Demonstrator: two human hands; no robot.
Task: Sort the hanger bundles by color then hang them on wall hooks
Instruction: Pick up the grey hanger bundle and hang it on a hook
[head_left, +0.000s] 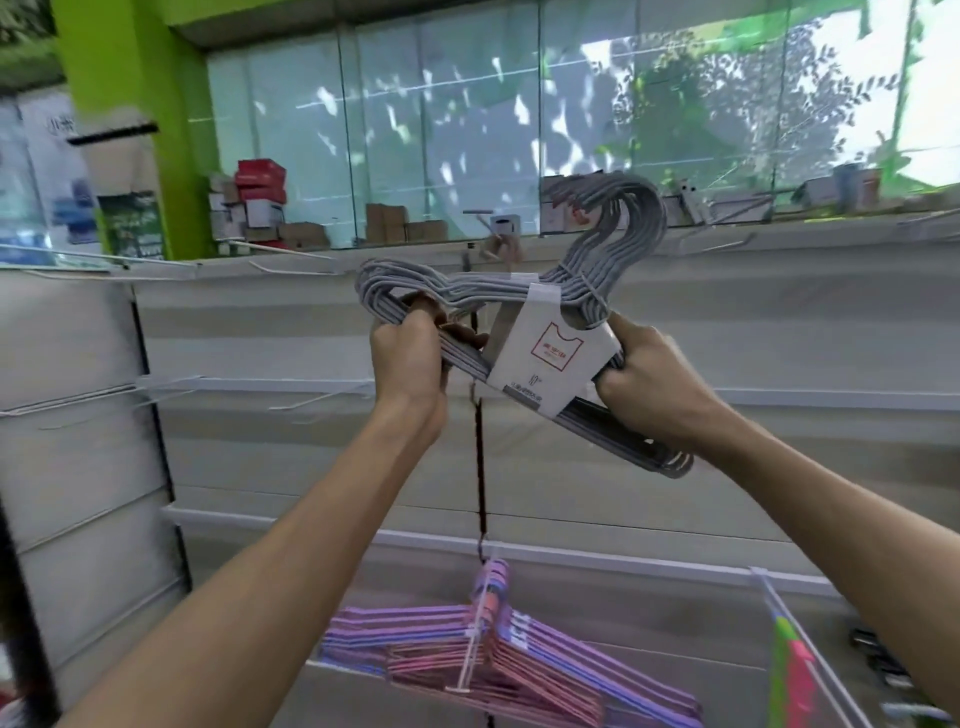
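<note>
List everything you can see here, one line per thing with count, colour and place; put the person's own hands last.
grey hanger bundle: one, grey with a white paper band, held up in front of the wall panels at centre
pink and purple hanger bundles: count unclear, pink and purple, hanging on a hook low at centre
wall hooks: several, white wire, sticking out of the wall panels, bare at left
wall panels: pale grey and white, across the middle
cardboard boxes: several, red, white and brown, stacked on the ledge before the window
green pillar: one, bright green, upper left
left hand: one, grips the bundle's left end
right hand: one, grips the bundle's right side beside the band
</note>
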